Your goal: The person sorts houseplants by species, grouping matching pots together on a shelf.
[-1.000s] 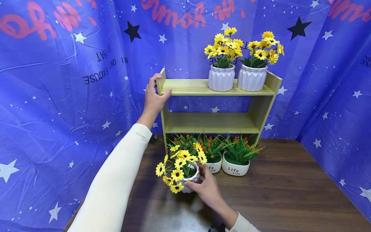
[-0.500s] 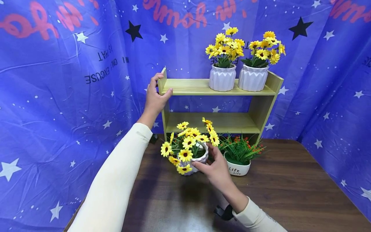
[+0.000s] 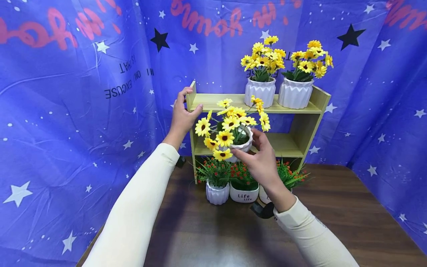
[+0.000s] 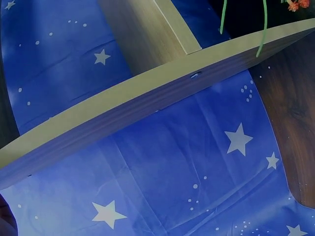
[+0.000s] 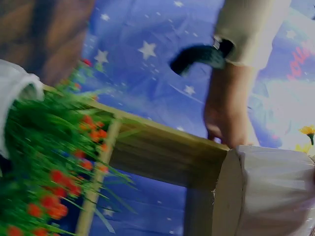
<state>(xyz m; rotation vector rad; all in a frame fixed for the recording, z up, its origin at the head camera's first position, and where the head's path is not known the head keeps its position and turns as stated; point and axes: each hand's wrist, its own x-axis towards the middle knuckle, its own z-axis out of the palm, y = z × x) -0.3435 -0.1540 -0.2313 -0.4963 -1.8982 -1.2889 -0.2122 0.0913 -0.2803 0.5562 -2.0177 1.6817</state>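
Note:
In the head view my right hand (image 3: 261,157) holds a white ridged pot of yellow daisies (image 3: 230,124), fingers at its far side and thumb at the near rim. The pot is in the air before the shelf's upper part, its flowers tilted to the left. The pot's underside (image 5: 229,196) shows in the right wrist view. My left hand (image 3: 183,116) grips the top of the left side panel of a wooden shelf (image 3: 220,98). In the left wrist view that panel (image 4: 157,91) crosses the frame; only a sliver of hand shows at the lower left edge.
Two more daisy pots, one left (image 3: 260,92) and one right (image 3: 295,93), stand on the top board's right half. Below, a ridged pot (image 3: 217,193) and two "Life" pots (image 3: 244,195) with red-flowered plants stand on the dark table (image 3: 337,215). A blue curtain (image 3: 66,148) hangs behind.
My right hand has lifted the daisy pot from low above the table up toward the top board and slightly right. My left hand keeps its grip on the shelf panel.

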